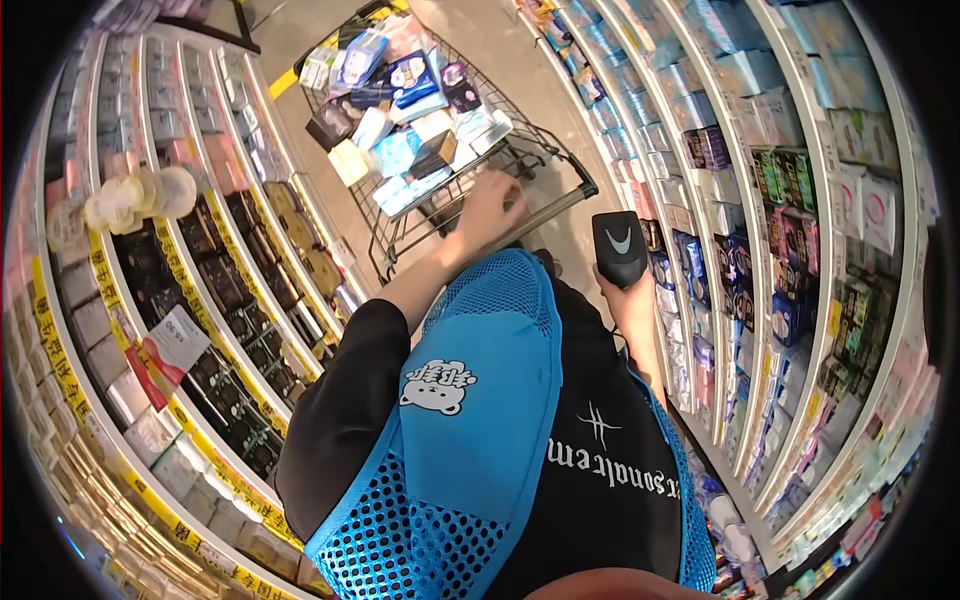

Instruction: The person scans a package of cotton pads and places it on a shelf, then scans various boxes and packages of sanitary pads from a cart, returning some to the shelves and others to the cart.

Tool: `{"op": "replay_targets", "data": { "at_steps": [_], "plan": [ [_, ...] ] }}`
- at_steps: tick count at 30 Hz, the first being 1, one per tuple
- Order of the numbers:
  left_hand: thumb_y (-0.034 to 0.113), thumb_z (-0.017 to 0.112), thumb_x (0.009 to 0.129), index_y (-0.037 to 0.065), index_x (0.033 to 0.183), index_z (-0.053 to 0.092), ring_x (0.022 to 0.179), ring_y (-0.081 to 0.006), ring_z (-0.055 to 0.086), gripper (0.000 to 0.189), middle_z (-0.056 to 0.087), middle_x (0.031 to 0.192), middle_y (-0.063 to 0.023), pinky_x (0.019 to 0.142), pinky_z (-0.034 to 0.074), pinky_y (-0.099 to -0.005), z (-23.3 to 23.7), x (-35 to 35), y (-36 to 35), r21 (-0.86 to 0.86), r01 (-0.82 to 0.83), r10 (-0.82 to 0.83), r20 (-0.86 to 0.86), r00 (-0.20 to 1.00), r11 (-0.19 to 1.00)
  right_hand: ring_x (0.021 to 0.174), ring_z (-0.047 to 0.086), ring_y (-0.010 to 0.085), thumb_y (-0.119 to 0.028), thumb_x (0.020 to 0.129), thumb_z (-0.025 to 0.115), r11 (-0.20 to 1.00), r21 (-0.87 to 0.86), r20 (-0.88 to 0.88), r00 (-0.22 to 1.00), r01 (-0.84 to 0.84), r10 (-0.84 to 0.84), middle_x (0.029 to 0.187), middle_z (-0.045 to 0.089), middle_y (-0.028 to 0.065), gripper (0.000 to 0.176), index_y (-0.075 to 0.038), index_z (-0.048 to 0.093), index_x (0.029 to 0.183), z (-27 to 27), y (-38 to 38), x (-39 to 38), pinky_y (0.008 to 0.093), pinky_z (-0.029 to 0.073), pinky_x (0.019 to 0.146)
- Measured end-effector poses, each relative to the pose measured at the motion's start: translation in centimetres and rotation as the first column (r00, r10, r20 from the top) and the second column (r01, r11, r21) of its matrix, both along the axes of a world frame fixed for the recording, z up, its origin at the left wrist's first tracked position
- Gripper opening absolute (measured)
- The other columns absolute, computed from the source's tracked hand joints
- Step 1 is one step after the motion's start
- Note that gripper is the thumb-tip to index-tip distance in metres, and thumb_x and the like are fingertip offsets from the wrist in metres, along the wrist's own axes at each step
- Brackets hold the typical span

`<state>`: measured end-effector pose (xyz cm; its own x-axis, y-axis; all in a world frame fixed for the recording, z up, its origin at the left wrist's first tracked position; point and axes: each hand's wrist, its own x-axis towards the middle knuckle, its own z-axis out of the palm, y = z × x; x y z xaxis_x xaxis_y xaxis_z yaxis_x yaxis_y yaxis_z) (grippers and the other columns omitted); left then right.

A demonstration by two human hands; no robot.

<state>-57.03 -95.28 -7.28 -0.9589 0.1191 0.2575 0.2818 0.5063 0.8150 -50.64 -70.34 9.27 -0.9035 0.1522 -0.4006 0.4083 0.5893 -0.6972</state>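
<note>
My right hand [630, 298] grips a black handheld scanner [620, 250] with a pale curved mark on its top, close to the right-hand shelves. My left hand [492, 208] is over the handle end of a wire shopping cart [557, 205], its fingers curled inward. Whether anything lies inside those fingers is hidden. In the cart is a heap of packaged goods, among them a blue pack [411, 78], a dark box [434, 156] and a cream-coloured pack [349, 162].
Shelves [180, 250] of boxed and bagged goods line the left, with yellow price strips and a red-and-white price sign [170, 350]. More stocked shelves [730, 230] rise on the right. Grey floor [555, 100] shows between the cart and the right shelves.
</note>
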Motion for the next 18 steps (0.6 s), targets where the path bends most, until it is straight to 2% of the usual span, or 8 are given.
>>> {"op": "replay_targets", "data": {
  "at_steps": [3, 6, 7, 8, 10, 12, 16, 18],
  "plan": [
    [0.013, 0.071, 0.079, 0.002, 0.091, 0.063, 0.092, -0.0358, 0.057, 0.017, 0.062, 0.094, -0.0145, 0.083, 0.046, -0.0448, 0.2, -2.3, -3.2, -0.057, -0.165, 0.166, 0.002, 0.986, 0.985, 0.091, 0.074, 0.0277, -0.008, 0.076, 0.080, 0.996, 0.043, 0.037, 0.997, -0.074, 0.072, 0.091, 0.074, 0.0211, 0.028, 0.005, 0.069, 0.099, -0.2, -1.8, -0.5, 0.0379, 0.056, 0.077],
    [0.010, 0.073, 0.077, 0.002, 0.094, 0.063, 0.093, -0.0359, 0.057, 0.021, 0.062, 0.094, -0.0156, 0.082, 0.046, -0.0456, -2.6, -5.1, -6.9, -0.163, -0.297, 0.281, -0.116, 0.953, 0.941, 0.091, 0.074, 0.0271, -0.009, 0.076, 0.081, 0.989, -0.077, -0.082, 0.990, -0.124, 0.118, 0.091, 0.074, 0.0215, 0.029, 0.005, 0.069, 0.098, -0.7, -3.3, -0.4, 0.0371, 0.055, 0.077],
    [0.010, 0.074, 0.076, 0.003, 0.100, 0.063, 0.096, -0.0371, 0.057, 0.027, 0.062, 0.095, -0.0167, 0.084, 0.046, -0.0469, -3.8, -6.2, -8.0, -0.181, -0.345, 0.345, -0.036, 0.938, 0.921, 0.091, 0.074, 0.0264, -0.009, 0.075, 0.082, 0.987, -0.099, -0.103, 0.987, -0.130, 0.120, 0.090, 0.074, 0.0212, 0.029, 0.005, 0.070, 0.097, -0.7, -3.9, -0.4, 0.0365, 0.055, 0.077],
    [0.018, 0.077, 0.076, -0.002, 0.110, 0.058, 0.100, -0.0408, 0.056, 0.044, 0.059, 0.106, -0.0217, 0.088, 0.046, -0.0487, -5.0, -7.1, -9.2, -0.185, -0.386, 0.410, 0.117, 0.905, 0.904, 0.091, 0.074, 0.0261, -0.009, 0.075, 0.082, 0.986, -0.106, -0.095, 0.988, -0.130, 0.120, 0.091, 0.074, 0.0211, 0.029, 0.005, 0.070, 0.098, -0.8, -4.2, -0.5, 0.0364, 0.055, 0.077],
    [0.027, 0.079, 0.076, -0.008, 0.119, 0.049, 0.105, -0.0442, 0.054, 0.064, 0.051, 0.117, -0.0276, 0.093, 0.045, -0.0502, -6.2, -9.5, -11.1, -0.341, -0.531, 0.620, 0.251, 0.744, 0.776, 0.092, 0.074, 0.0254, -0.009, 0.076, 0.081, 0.984, -0.123, -0.079, 0.990, -0.128, 0.119, 0.092, 0.074, 0.0207, 0.029, 0.005, 0.069, 0.099, -1.2, -4.5, -0.6, 0.0361, 0.055, 0.078],
    [0.036, 0.079, 0.075, -0.012, 0.123, 0.042, 0.110, -0.0463, 0.051, 0.076, 0.046, 0.122, -0.0312, 0.095, 0.044, -0.0519, -6.6, -11.7, -13.3, -0.371, -0.596, 0.666, 0.091, 0.740, 0.712, 0.093, 0.074, 0.0250, -0.008, 0.076, 0.081, 0.990, -0.098, -0.019, 0.995, -0.101, 0.099, 0.093, 0.074, 0.0206, 0.031, 0.005, 0.069, 0.100, -1.1, -4.8, -1.2, 0.0359, 0.055, 0.079],
    [0.040, 0.080, 0.072, -0.011, 0.124, 0.043, 0.112, -0.0458, 0.050, 0.081, 0.048, 0.122, -0.0281, 0.096, 0.044, -0.0512, -4.9, -16.3, -14.6, -0.513, -0.604, 0.737, 0.085, 0.671, 0.610, 0.093, 0.074, 0.0245, -0.009, 0.076, 0.080, 0.992, -0.127, -0.030, 0.999, -0.022, 0.018, 0.095, 0.074, 0.0208, 0.033, 0.006, 0.068, 0.103, -1.5, -5.0, -1.8, 0.0356, 0.055, 0.079],
    [0.062, 0.070, 0.076, -0.005, 0.132, 0.043, 0.115, -0.0453, 0.050, 0.091, 0.047, 0.127, -0.0268, 0.099, 0.041, -0.0534, -6.5, -18.0, -14.9, -0.615, -0.542, 0.746, 0.118, 0.655, 0.573, 0.090, 0.071, 0.0194, -0.009, 0.079, 0.079, 0.997, -0.072, 0.016, 0.999, -0.031, 0.032, 0.095, 0.074, 0.0154, 0.031, 0.004, 0.068, 0.105, -1.1, -5.1, -2.1, 0.0338, 0.054, 0.080]
  ]
}}
